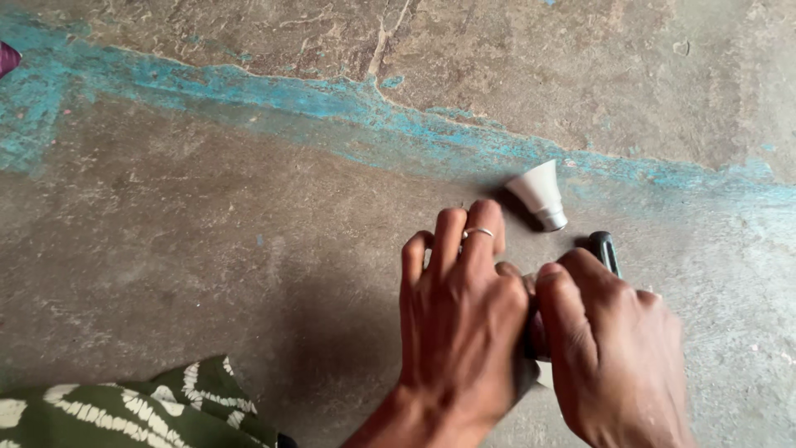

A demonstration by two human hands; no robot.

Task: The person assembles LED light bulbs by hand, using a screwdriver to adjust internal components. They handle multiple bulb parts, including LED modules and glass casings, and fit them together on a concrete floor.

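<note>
My left hand (460,307) is curled over a small whitish object that shows only as slivers between the two hands; a ring is on one finger. My right hand (609,348) presses against it from the right and grips a dark-handled tool (605,249), whose end sticks out past the knuckles. What the tool's tip touches is hidden. A white cone-shaped bulb base (541,193) with a metal screw end lies on the concrete floor just beyond my hands, untouched.
The floor is rough grey concrete with a worn blue painted band (249,91) running across it. Green cloth with white patterns (133,411) lies at the bottom left. A purple edge (7,58) shows at far left.
</note>
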